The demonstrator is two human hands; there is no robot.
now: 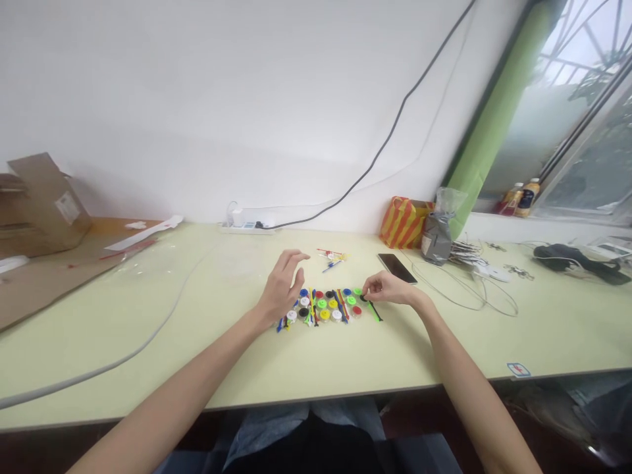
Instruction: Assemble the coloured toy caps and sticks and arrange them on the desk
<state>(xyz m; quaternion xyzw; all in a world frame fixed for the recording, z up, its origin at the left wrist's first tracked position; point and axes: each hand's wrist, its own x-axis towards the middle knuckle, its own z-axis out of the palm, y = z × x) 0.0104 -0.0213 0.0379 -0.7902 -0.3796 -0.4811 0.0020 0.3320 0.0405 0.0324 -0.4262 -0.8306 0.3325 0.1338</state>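
Rows of small round discs in several colours, such as a yellow disc and a red disc, lie on the table with thin plastic sticks between the groups. My left hand hovers over the left end of the rows, fingers loosely bent and apart, holding nothing. At the right end my right hand has its thumb and forefinger pinched on a small black plastic piece, partly hidden by the fingertips. A green stick lies just below that hand. Beyond the rows sits a small pile of loose sticks.
A phone lies behind my right hand. Farther back are a striped bag, a grey package and a power strip. Cables cross the table. A cardboard box stands left.
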